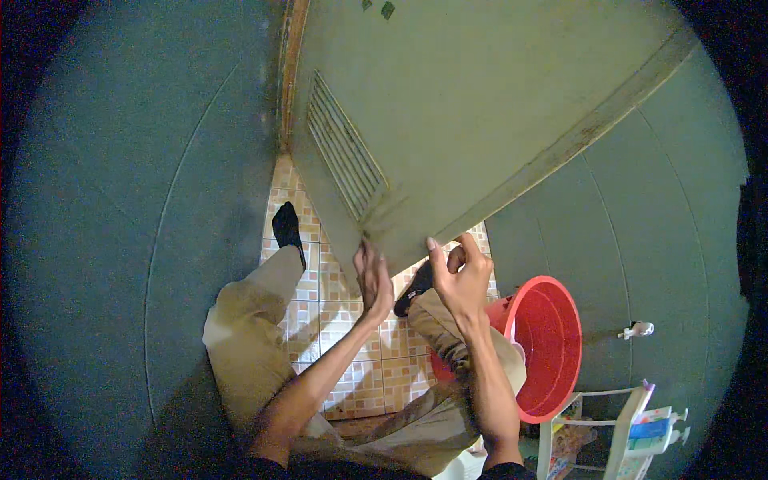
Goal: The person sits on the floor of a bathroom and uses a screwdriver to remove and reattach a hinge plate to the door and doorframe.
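A greenish door (480, 104) with a slatted vent (344, 144) in its lower part stands at an angle in front of me. My right hand (462, 280) is closed on the door's edge near its lower corner, thumb on the face and fingers curled at the edge. On the door's face, just below the vent's corner, my left hand (374, 280) lies with its fingers stretched out and holding nothing. Dark smudges mark the surface around its fingertips. The fingers' undersides are hidden.
A red tub (552, 344) stands at my right, close to my knee. Beyond it a tap (638, 330) sticks out of the wall, and a white rack (588, 392) holds packets. Patterned tiles (344, 320) cover the floor between my legs. A dark grey-green wall (120, 240) rises at left.
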`<act>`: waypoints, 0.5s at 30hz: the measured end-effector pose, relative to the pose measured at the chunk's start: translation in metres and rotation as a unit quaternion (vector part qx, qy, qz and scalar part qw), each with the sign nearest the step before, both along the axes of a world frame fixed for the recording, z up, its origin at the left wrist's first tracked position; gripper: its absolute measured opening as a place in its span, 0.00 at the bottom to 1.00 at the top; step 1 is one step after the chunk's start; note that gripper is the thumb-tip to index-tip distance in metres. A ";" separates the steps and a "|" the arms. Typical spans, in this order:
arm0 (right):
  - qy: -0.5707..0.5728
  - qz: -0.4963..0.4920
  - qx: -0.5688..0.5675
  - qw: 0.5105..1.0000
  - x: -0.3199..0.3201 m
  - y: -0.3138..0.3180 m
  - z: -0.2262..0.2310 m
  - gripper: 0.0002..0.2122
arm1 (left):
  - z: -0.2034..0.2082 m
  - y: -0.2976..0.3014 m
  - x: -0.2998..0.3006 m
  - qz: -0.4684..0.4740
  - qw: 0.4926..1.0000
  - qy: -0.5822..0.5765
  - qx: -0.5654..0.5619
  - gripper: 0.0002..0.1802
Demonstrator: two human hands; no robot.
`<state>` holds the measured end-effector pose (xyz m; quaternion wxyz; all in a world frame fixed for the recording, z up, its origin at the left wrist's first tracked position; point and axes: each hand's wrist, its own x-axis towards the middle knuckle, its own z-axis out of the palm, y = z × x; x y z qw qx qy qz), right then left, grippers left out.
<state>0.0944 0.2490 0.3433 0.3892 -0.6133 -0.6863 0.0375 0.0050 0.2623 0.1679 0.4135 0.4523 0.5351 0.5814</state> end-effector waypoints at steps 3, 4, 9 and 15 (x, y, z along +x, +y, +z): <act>-0.006 0.001 0.000 1.000 0.000 -0.002 0.000 0.12 | 0.027 -0.005 0.002 0.013 0.996 0.020 0.088 0.35; -0.004 -0.003 -0.005 1.000 0.002 -0.003 0.001 0.12 | 0.043 -0.008 0.003 0.009 0.990 0.040 0.138 0.35; 0.006 0.003 0.000 1.000 -0.001 0.001 -0.002 0.12 | 0.076 -0.014 -0.004 -0.015 0.959 0.082 0.270 0.39; 0.010 0.004 0.000 1.000 0.000 -0.001 -0.001 0.12 | 0.075 -0.015 0.005 -0.002 0.958 0.060 0.280 0.39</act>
